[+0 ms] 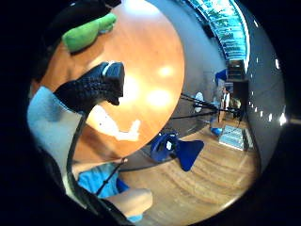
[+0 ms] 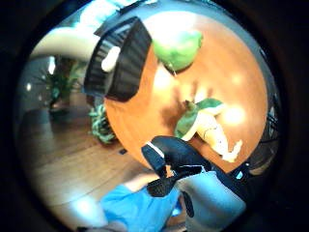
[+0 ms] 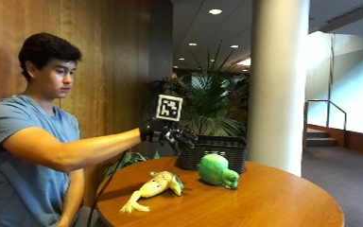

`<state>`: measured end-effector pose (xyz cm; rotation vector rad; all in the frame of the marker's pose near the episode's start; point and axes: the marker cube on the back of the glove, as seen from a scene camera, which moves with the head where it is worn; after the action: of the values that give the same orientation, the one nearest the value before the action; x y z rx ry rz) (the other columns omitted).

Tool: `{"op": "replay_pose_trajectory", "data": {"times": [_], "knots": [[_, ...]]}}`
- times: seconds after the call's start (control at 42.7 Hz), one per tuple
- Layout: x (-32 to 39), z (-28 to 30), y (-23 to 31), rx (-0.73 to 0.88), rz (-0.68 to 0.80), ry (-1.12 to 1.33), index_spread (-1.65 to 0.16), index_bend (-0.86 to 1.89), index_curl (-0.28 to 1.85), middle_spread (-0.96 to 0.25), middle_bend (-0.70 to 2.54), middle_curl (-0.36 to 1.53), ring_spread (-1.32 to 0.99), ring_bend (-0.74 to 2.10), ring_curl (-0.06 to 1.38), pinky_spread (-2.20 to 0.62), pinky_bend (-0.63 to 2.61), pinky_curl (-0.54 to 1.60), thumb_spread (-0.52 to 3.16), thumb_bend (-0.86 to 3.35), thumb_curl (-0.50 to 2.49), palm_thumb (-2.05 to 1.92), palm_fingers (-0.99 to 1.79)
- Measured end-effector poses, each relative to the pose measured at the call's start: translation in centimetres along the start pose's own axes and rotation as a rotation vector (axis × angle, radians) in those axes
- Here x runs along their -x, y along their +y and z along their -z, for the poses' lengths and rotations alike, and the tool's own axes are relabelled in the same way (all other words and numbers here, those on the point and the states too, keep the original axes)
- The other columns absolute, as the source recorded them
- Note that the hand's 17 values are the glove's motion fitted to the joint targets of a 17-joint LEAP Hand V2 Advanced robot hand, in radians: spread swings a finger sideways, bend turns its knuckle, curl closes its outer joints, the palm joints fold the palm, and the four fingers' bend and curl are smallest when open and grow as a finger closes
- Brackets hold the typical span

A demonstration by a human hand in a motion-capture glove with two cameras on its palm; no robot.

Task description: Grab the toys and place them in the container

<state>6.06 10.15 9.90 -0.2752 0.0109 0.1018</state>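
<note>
From the outside view I see my right hand point(image 3: 168, 133) raised above the round bench point(image 3: 263, 203), level with the near rim of the black basket point(image 3: 213, 153). Its fingers point(image 3: 185, 138) hang loosely curled and hold nothing. The basket stands at the far edge of the bench. The green toy point(image 3: 217, 171) sits just in front of the basket. The yellow toy point(image 3: 153, 187) lies flat on the bench, beside the green toy, nearer me.

green toy point(image 3: 218, 171), yellow toy point(image 3: 152, 187), black basket point(image 3: 213, 152)
</note>
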Motion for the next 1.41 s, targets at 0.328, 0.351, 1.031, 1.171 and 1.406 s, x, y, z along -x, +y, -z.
{"op": "replay_pose_trajectory", "data": {"times": [0.328, 0.351, 1.031, 1.171, 1.406], "knots": [[-1.2, -11.2, 2.6, 0.195, 0.089, 0.06, -0.25, 0.02, 0.07, 0.08, 0.17, 0.33, 0.1, 0.71, 0.38, 0.02, 1.59, 0.39, 1.0, -0.02, 0.31, 0.0, -0.23], [-0.9, -12.3, 2.7, 0.213, 0.104, 0.059, -0.25, 0.02, 0.07, 0.09, 0.17, 0.33, 0.1, 0.7, 0.38, 0.02, 1.59, 0.39, 1.0, -0.02, 0.31, 0.0, -0.23], [0.1, -13.3, 1.3, -0.021, 0.014, 0.016, -0.31, 0.1, 0.06, 0.04, 0.51, 0.44, -0.06, 0.97, 0.4, -0.15, 1.42, 0.31, 1.47, 0.34, 0.4, 0.6, 0.34], [-0.8, -9.9, 0.5, -0.028, -0.024, -0.138, -0.33, 0.03, 0.01, -0.08, 0.61, 0.48, -0.24, 1.29, 0.46, -0.32, 1.37, 0.31, 1.4, 0.37, 0.48, 0.7, 0.69], [-1.8, -2.9, -0.7, -0.09, 0.03, -0.057, -0.33, 0.1, -0.01, -0.24, 0.75, 0.58, -0.33, 1.44, 0.55, -0.39, 1.34, 0.35, 1.24, 0.38, 0.62, 0.79, 0.78]]}}
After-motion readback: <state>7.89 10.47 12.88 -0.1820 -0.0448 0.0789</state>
